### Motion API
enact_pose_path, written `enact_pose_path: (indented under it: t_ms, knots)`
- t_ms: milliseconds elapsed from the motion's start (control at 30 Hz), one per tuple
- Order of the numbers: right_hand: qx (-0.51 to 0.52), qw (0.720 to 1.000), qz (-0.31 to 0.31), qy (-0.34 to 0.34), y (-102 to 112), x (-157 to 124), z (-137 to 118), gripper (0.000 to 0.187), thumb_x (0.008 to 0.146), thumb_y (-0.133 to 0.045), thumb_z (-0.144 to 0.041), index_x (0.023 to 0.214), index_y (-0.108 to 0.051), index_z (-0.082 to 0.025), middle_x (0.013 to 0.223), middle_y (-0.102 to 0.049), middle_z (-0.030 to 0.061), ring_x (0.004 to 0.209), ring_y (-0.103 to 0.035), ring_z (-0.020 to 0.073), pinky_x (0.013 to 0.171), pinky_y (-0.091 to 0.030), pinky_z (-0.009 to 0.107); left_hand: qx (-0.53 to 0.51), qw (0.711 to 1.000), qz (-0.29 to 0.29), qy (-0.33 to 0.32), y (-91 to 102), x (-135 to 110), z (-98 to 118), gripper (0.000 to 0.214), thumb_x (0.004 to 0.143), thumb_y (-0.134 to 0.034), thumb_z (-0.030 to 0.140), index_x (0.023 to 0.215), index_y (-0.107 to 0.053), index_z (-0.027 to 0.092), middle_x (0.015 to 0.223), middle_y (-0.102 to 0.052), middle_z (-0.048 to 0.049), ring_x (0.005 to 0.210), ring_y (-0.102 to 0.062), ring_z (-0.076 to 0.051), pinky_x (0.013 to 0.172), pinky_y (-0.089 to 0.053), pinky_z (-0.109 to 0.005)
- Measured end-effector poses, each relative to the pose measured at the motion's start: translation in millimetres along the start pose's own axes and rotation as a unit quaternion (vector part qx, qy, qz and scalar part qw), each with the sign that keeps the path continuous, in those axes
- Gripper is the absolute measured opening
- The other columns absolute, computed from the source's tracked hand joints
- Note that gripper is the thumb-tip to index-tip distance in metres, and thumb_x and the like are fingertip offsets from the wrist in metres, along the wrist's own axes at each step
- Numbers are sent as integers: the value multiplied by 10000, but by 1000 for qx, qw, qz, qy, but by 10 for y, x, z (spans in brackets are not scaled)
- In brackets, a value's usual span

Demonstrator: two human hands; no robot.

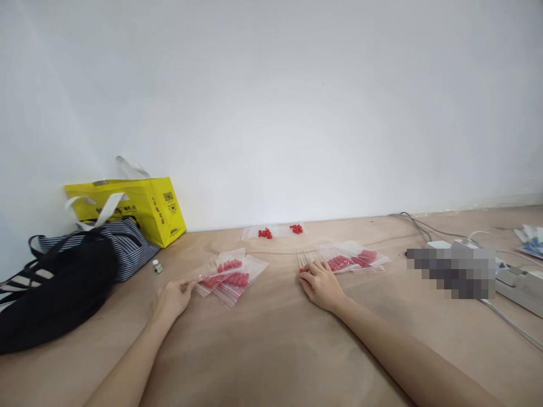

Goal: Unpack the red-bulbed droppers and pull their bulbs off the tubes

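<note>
**Plainly, both hands are down at bagged red-ended sticks on a wooden bench (263, 350)**

At the far left, a black cloth bag (76, 288) slumps on the bench, with a navy-and-white striped bag (131, 249) behind it. Beyond that, a yellow shopping bag (159, 206) stands near the pale wall (297, 113), its white handles raised and black print and codes on its side. A small bottle (157, 268) with a white cap stands just beside the striped bag.

Next comes the left hand (173, 298), held low over the bench. Its grip is together, thumb and fingers closed on the left edge of a clear zip bag (202, 289). That one belongs to a loose, overlapping pile whose other zip bags (257, 267) fan out to the right, with red pieces (240, 279) showing inside in rows.

Farther back, close to the wall, a clear bag (280, 230) lies flat with two separate red clusters (265, 233) at it.

Right of centre, the right hand (323, 285) is palm down over some thin white sticks (300, 258). Whether its grip is clamped on any of them I cannot tell. Touching its far side are more clear packets (379, 261), where white stems end in red.

Farther right, grey cables (418, 223) run to white adapters (464, 244), partly behind a pixelated patch. A white power strip (524, 288) sits beside them, and blue-and-white packets (530, 240) lie at the edge.
</note>
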State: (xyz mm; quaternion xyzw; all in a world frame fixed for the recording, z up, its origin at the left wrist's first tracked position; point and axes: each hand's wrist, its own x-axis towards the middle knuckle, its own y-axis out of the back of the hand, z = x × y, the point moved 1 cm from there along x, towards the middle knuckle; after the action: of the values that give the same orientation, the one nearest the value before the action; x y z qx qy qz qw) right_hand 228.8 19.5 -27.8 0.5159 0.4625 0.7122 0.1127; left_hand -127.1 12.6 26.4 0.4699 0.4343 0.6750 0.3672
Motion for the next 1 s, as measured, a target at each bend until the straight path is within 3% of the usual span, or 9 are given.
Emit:
enact_pose_path:
  t_ms: [67,167,233,367,467,600,767,1000]
  knots:
    - [3,1000,1,2,-5,-1,2,181,825,-438,-204,766,-608,-182,781,-558,50,810,-443,162,713,-258,306,22,1000,15,-14,9,-8,-10,272,734,-481,354,831,-685,202,923,-652,-92,862,-581,-292,713,-455,-377]
    - [5,1000,-1,1,-1,0,4,175,824,-440,-206,772,-606,-184,798,-561,48,813,-444,162,715,-259,306,33,987,133,-77,14,-84,142,288,725,-474,345,889,-661,200,990,-618,-78,935,-532,-278,803,-409,-389]
    - [6,1000,-1,1,4,-1,4,174,824,-440,-206,774,-605,-182,798,-561,50,813,-445,162,716,-259,305,20,975,164,-148,-16,-126,310,311,732,-459,339,942,-637,195,1040,-595,-70,972,-511,-254,846,-385,-371]
    - [6,1000,0,5,4,-6,10,171,823,-441,-205,780,-605,-182,784,-556,51,813,-447,161,718,-261,301,4,954,80,-288,-128,-89,637,326,767,-420,282,1034,-592,207,1092,-579,-50,1030,-489,-203,894,-357,-315]
    - [7,1000,0,5,3,-13,20,162,820,-444,-205,798,-603,-184,787,-556,50,820,-447,162,724,-261,302,36,953,17,-301,-175,-2,791,284,774,-399,184,929,-634,216,992,-625,-42,939,-539,-195,848,-378,-319]
    - [10,1000,4,3,22,-17,22,153,816,-446,-205,808,-597,-186,803,-563,49,821,-446,166,724,-258,307,55,953,1,-299,-150,8,932,264,766,-403,117,780,-658,182,819,-646,-71,831,-568,-211,759,-400,-326]
    - [27,999,23,21,71,-32,-50,141,784,-465,-172,848,-590,-192,844,-568,48,813,-451,163,726,-256,309,40,946,-12,-321,-111,-307,1233,269,799,-408,150,933,-628,227,829,-634,-47,821,-567,-192,694,-410,-281]
    - [78,995,29,53,137,-70,-179,277,774,-503,-234,1044,-560,-245,829,-586,34,796,-454,167,767,-249,326,-87,902,-117,-407,-104,-819,1662,231,828,-402,202,836,-633,208,826,-639,-22,774,-584,-167,678,-436,-260]
